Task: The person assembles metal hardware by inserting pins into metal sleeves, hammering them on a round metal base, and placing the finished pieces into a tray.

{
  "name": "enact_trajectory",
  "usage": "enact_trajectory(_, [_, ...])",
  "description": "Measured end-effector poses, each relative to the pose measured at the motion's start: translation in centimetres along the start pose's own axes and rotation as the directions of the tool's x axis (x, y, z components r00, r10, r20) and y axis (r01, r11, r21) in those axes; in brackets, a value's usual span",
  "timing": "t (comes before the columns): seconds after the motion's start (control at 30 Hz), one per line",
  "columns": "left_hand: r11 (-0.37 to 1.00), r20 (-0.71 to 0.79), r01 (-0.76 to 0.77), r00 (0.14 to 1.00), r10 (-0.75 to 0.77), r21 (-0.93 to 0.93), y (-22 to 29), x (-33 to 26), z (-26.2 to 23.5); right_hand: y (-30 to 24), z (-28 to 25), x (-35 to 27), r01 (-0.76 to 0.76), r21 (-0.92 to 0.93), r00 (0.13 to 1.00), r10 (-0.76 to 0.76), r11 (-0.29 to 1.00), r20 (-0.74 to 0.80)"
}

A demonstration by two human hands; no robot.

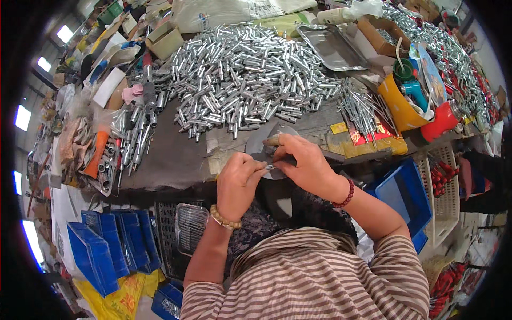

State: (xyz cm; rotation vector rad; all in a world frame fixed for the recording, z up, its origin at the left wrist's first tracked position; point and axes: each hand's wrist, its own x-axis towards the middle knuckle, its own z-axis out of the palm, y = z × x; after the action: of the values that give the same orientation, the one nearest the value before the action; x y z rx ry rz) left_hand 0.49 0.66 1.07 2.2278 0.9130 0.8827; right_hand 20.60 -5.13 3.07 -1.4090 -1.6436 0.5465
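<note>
My left hand (239,178) is closed in a pinch, with a beaded bracelet on its wrist. Between its fingertips and those of my right hand (306,162) is a small silver metal part (269,167), mostly covered by the fingers. The right hand is also closed, its fingers curled in toward the part; something brownish covers one fingertip. Both hands are over a grey round plate (253,143) at the table's near edge. Beyond them lies a large heap of short silver metal tubes (250,74).
Thin metal rods (362,109) lie right of the heap, near a yellow container (400,104) of tools. A metal tray (333,48) stands behind. Tools, including an orange-handled one (97,154), crowd the left. Blue bins (98,256) stand below left, another blue bin (402,192) right.
</note>
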Motion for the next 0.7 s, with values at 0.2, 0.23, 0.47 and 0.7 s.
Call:
enact_trajectory(0.2, [0.995, 0.037, -0.051, 0.998, 0.048, 0.085, -0.7, -0.9, 0.0, 0.2, 1.3, -1.0, 0.011, -0.129, 0.999, -0.004, 0.992, 0.052])
enact_trajectory(0.23, [0.997, 0.05, -0.033, 0.998, 0.029, 0.072, -0.5, -1.2, -0.1, -0.1, 1.4, -1.2, 0.038, -0.11, 0.998, -0.031, 0.993, 0.063])
enact_trajectory(0.47, [0.987, 0.03, 0.051, 0.998, -0.056, 0.151, -0.1, -1.4, 0.0, -1.5, 1.6, -1.6, 0.316, -0.328, 0.949, -0.293, 0.89, 0.12])
enact_trajectory(0.7, [0.998, 0.014, -0.018, 1.0, 0.017, 0.055, -0.4, -0.9, 0.0, -0.6, 1.9, -1.3, 0.122, -0.2, 0.992, -0.12, 0.972, 0.024])
